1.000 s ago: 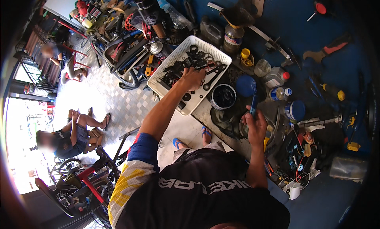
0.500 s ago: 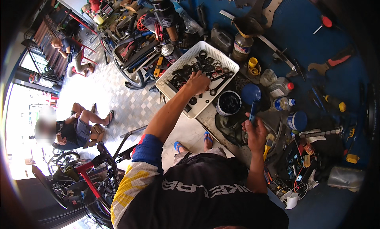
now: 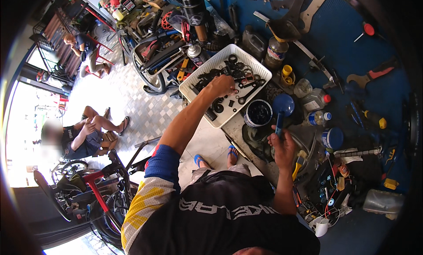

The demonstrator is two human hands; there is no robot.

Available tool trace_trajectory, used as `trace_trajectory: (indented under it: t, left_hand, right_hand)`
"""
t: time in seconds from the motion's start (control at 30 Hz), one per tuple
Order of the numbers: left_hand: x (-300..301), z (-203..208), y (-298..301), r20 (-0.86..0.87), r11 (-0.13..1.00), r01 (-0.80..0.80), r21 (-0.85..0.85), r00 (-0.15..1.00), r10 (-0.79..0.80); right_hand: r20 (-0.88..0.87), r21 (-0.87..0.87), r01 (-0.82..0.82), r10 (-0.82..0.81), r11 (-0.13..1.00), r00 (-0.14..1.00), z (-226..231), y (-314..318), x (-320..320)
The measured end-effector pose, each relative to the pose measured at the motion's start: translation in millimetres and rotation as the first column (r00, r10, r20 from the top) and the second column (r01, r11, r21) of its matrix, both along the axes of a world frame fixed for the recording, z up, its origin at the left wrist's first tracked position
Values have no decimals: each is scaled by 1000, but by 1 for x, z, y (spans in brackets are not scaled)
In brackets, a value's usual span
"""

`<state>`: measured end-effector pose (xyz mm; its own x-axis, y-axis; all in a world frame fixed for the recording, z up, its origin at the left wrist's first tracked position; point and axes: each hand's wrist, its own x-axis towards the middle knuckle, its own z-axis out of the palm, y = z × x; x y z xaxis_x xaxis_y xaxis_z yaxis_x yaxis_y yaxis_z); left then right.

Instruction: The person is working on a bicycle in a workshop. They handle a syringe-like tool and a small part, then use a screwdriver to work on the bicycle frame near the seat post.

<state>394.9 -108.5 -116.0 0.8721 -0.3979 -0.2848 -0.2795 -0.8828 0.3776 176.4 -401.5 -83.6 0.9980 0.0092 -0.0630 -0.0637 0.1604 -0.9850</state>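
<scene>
My left hand (image 3: 223,86) reaches down into a white plastic basket (image 3: 258,66). It is among loose black bicycle parts (image 3: 207,79), rings and small pieces. The fingertips point down and are mostly hidden, so whether they grip anything does not show. On the right, my right hand (image 3: 282,145) is closed around a blue tool (image 3: 279,123), held upright; its exact kind is unclear. Just beyond that hand stand an open tub of dark grease (image 3: 258,113) and a round blue lid (image 3: 283,104).
Beside the basket are a spray can (image 3: 196,55) and a bottle with a funnel (image 3: 276,52). More bottles (image 3: 318,118) and a blue-lidded tub (image 3: 332,138) stand to the right. A bicycle (image 3: 99,193) is at lower left. Two people sit at left, one a seated person (image 3: 83,131) on the floor side.
My left hand has shifted slightly within the basket, toward its middle. My right hand still holds the blue tool at nearly the same place. The whole view has moved a little.
</scene>
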Motion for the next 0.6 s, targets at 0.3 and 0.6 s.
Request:
trace_trajectory:
  t: [0.3,0.6]
  left_hand:
    - [10,-9,10,68,988,-13,-156,997,24]
    - [-47,31,39,-660,173,-648,-741,752,-9]
  right_hand:
    - [-19,-36,-44,43,998,999,-8,-3,-5]
    - [12,-70,-77,78,995,997,-2,15,-8]
